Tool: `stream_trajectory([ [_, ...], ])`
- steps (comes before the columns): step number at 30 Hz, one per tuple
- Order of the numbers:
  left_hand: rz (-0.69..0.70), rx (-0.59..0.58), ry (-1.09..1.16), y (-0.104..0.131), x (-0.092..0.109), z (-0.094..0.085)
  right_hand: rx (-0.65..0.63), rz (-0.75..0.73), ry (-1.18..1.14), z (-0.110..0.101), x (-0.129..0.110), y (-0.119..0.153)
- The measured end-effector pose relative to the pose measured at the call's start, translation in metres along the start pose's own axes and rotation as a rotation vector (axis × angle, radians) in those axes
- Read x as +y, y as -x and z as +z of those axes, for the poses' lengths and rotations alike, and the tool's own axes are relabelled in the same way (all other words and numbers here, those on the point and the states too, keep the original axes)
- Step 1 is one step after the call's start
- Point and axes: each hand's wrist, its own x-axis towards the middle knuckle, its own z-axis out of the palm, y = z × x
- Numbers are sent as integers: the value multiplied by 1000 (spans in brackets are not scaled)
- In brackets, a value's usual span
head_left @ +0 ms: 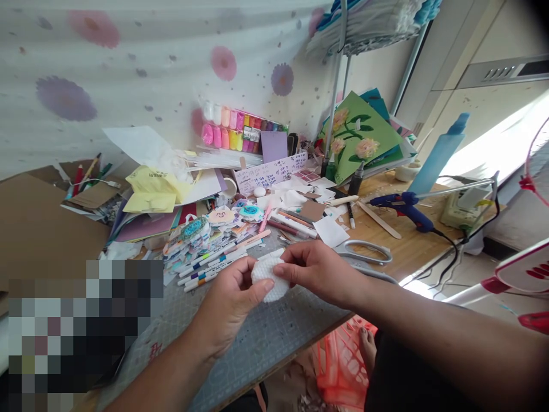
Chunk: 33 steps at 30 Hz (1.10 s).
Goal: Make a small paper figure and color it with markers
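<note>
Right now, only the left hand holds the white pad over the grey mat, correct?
Not quite: the head view shows the right hand holding the white pad too, opposite the left hand. It is over the grey mat, as you say.

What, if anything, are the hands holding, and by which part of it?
A white textured pad, held near its edges: the left hand pinches it on the left side, the right hand at the upper right.
</note>
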Motion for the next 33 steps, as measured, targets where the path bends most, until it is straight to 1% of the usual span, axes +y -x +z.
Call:
stream_trajectory([
  [3,0,9,0,1,-1,1,6,0,24,0,1,1],
  [5,-4,7,32,1,-1,1,3,-4,-15,-1,1,2],
  [8,-38,22,183,1,1,2,-22,-50,-262,-5,0,3],
  [9,-47,30,251,1,1,2,-9,-82,-330,-6,-1,4],
  [10,-53,41,318,0,2,1,22,-124,-352,-8,-1,5],
  [11,-57,52,376,-1,3,1,66,-178,-317,-9,-2,6],
  [14,-64,62,469,-2,6,0,190,-408,-39,-9,-3,12],
  [16,-66,44,485,-2,6,0,226,-545,103,-8,-3,15],
  [18,-62,22,486,-1,6,0,252,-623,166,-5,-2,16],
  [23,-69,-8,492,2,5,1,277,-640,176,-2,-2,12],
  [26,-71,1,479,1,7,1,282,-678,197,-5,-5,13],
  [30,-47,50,463,1,10,1,255,-724,230,-12,-8,18],
  [33,-42,26,455,1,8,2,256,-729,227,-13,-6,20],
])
